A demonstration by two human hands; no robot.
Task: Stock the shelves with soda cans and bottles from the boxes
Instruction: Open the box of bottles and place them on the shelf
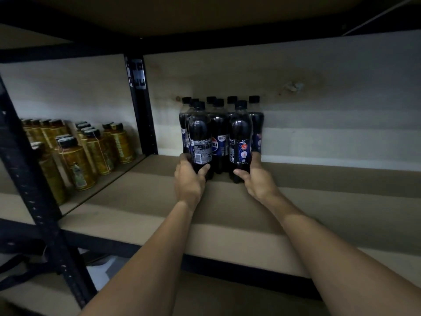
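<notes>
Cola bottles (218, 135): dark, black-capped, blue-labelled, all upright, packed tight by the back wall.
Front-left bottle (200, 137): barcode facing out.
Front-right bottle (240, 137): upright, front row.
Shelf (136, 215): brown board under them.

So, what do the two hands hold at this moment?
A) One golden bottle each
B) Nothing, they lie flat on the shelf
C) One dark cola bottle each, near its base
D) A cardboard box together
C: the left hand grips the left cola bottle and the right hand grips the right cola bottle, both low on the body; the golden bottles stand untouched in the next bay.
</notes>
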